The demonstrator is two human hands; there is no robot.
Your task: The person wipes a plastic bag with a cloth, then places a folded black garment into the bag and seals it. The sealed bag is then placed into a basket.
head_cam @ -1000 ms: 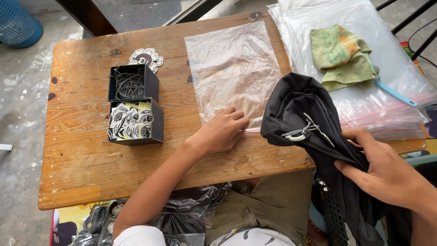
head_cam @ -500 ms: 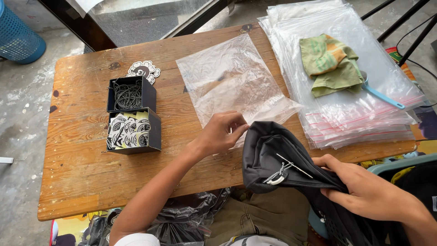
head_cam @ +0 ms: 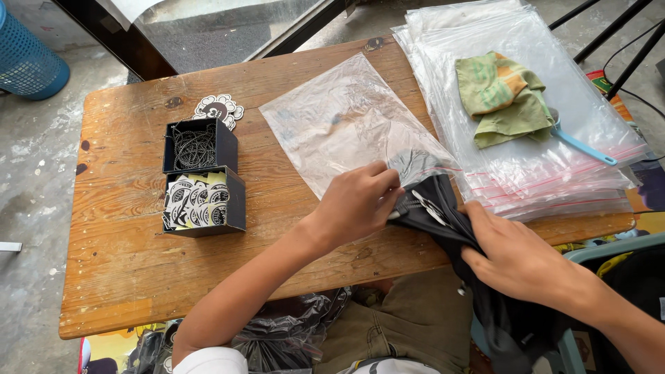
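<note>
black, soft fabric, a folded garment point(head_cam: 443, 218) with a small metal fitting showing on it, sits at the near edge of the tabletop point(head_cam: 125, 277), its front end just entering the mouth of a clear plastic bag point(head_cam: 346, 125) that lies flat on the wood. the left hand point(head_cam: 357, 201) pinches the bag's lip beside the cloth, seemingly to keep the mouth open, while the right hand point(head_cam: 516, 253) is closed over the garment from behind, the rest of the cloth hanging off toward the lap. the bag is thin, glossy and wrinkled. to the right rests a slippery stack of similar bags point(head_cam: 540, 159) with red seal strips, a crumpled green cloth point(head_cam: 502, 97) on top of it. left of the bag stand two black open boxes, one of dark chain point(head_cam: 197, 145), one of printed stickers point(head_cam: 201, 201).
</note>
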